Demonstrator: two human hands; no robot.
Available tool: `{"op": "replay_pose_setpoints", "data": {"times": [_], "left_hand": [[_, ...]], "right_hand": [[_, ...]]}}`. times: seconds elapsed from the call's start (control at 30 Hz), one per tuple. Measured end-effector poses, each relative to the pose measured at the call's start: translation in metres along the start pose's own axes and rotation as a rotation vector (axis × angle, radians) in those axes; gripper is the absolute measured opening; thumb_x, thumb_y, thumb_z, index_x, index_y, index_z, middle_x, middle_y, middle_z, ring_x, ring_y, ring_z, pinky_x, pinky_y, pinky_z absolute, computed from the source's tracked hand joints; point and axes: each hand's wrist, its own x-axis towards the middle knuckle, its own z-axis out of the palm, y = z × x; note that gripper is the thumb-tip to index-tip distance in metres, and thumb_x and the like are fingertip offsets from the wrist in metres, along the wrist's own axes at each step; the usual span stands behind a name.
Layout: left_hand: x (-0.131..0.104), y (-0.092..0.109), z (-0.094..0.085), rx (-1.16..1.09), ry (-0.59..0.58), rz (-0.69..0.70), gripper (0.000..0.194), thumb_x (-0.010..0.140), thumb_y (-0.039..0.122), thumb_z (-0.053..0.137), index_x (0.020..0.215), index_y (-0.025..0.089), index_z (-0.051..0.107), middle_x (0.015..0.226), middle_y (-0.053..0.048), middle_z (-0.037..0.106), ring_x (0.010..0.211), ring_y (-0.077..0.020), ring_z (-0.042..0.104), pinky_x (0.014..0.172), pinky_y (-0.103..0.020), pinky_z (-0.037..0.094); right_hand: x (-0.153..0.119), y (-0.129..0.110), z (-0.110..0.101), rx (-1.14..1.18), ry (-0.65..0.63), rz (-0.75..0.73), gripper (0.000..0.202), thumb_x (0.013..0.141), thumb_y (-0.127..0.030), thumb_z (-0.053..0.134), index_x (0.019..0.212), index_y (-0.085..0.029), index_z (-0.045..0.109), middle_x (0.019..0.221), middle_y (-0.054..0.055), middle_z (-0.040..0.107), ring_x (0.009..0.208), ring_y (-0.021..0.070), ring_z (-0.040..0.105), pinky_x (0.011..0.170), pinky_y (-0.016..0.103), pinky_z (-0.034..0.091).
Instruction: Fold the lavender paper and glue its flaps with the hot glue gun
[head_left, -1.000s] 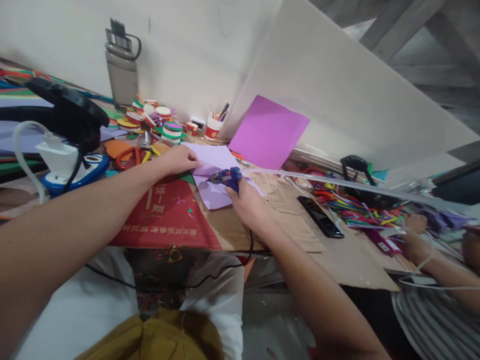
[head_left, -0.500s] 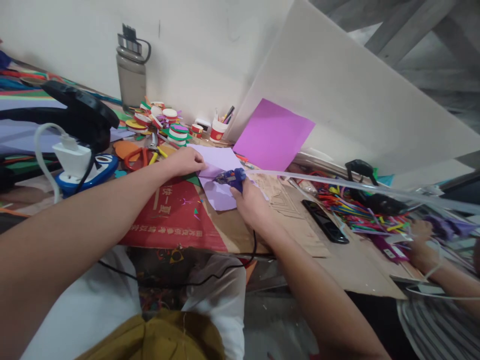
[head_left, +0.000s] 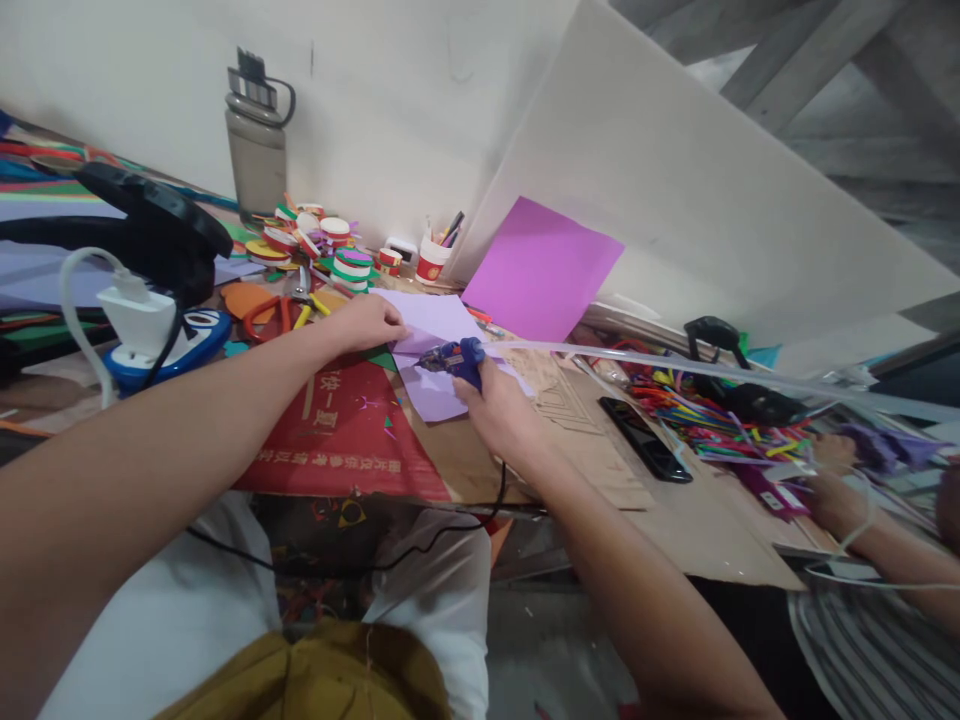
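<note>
Your right hand (head_left: 495, 405) grasps the blue glue gun (head_left: 466, 362) over the lavender sheet (head_left: 439, 398) on the cardboard-covered bench (head_left: 705, 520), your curled left hand (head_left: 375, 322) touches that sheet's left edge, pinch indiscernible, and beyond leans a magenta sheet (head_left: 544, 270).

a plain off-white wall (head_left: 390, 90) rises behind the back edge of the desk (head_left: 712, 530), with a short dark mark (head_left: 312, 58) high on it. a large pale panel (head_left: 675, 200) slants up along the right part of that edge. past it, beyond the back right corner, grey beams (head_left: 814, 80) cross in shade. below the near edge, the grey floor (head_left: 547, 630) lies dim. the light is soft.
</note>
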Motion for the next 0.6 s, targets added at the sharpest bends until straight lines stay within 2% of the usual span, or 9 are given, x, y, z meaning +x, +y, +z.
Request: {"op": "replay_pose_setpoints", "data": {"times": [0.37, 0.6], "left_hand": [[0.001, -0.001, 0.000, 0.022, 0.000, 0.017, 0.043, 0.074, 0.049, 0.046, 0.065, 0.014, 0.069, 0.060, -0.003, 0.061, 0.059, -0.0155, 0.051, 0.056, -0.026, 0.032], [0.000, 0.003, -0.001, 0.035, 0.005, 0.005, 0.041, 0.073, 0.048, 0.046, 0.065, 0.014, 0.068, 0.059, -0.003, 0.060, 0.058, -0.0155, 0.051, 0.056, -0.027, 0.031]], "right_hand": [[0.011, -0.011, 0.011, 0.049, 0.030, -0.045, 0.031, 0.089, -0.030, 0.045, 0.113, -0.012, 0.052, 0.102, 0.017, 0.066, 0.095, 0.0291, 0.063, 0.077, 0.036, 0.045], [0.005, -0.007, 0.005, 0.009, -0.002, -0.013, 0.031, 0.089, -0.031, 0.044, 0.112, -0.012, 0.052, 0.101, 0.017, 0.067, 0.095, 0.0290, 0.063, 0.077, 0.035, 0.045]]}}
